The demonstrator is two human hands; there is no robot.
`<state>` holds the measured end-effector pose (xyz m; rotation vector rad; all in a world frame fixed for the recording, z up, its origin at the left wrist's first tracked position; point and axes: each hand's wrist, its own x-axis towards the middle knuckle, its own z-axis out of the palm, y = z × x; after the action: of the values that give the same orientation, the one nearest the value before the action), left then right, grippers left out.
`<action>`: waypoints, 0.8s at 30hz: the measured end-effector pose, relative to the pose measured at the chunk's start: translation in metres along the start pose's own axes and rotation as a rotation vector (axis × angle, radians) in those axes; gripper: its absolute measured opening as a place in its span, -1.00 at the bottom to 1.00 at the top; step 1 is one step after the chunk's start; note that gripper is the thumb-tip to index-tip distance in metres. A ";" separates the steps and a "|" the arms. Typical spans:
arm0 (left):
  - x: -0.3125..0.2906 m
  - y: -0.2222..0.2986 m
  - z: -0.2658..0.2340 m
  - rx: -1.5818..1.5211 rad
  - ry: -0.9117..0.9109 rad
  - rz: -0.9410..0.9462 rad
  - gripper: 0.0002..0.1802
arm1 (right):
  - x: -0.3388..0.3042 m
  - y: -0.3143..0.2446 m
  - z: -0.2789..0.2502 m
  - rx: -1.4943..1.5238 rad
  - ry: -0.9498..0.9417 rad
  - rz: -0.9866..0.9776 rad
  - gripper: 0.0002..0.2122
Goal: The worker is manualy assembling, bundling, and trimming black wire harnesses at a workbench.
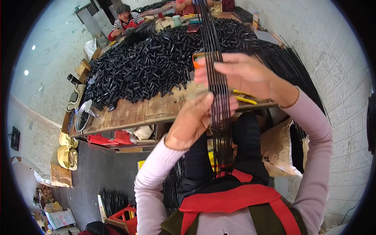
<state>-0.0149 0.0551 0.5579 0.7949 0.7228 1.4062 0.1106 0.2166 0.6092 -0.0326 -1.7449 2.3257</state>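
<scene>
A bundle of long, thin black rods stands nearly upright in front of me, its lower ends down at my lap between my legs. My left hand is wrapped round it, the thumb in front and fingertips showing on the far side. Higher up, my right hand closes on the same rods, with fingers passing behind them to the left; it is somewhat smeared by motion. Yellow-handled pliers lie on the table just below the right hand. Partly behind the rods is a small orange box.
A big heap of short black pieces covers much of the wooden table. More black rods lie at the right. A clear container stands at the left corner. Across the table sits a person. A red crate is on the floor.
</scene>
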 end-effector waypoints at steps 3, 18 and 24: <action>0.003 0.001 -0.001 0.030 -0.035 0.017 -0.51 | -0.001 -0.002 -0.002 0.013 -0.006 0.002 -0.58; 0.001 -0.009 0.002 -0.136 -0.084 -0.055 -0.50 | -0.010 -0.003 0.000 -0.022 0.003 0.034 -0.59; -0.001 -0.009 0.007 -0.056 -0.068 -0.014 -0.52 | -0.013 -0.006 0.005 0.047 0.017 0.081 -0.66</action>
<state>-0.0038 0.0540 0.5546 0.7888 0.6333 1.3745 0.1234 0.2112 0.6149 -0.1165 -1.7105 2.4157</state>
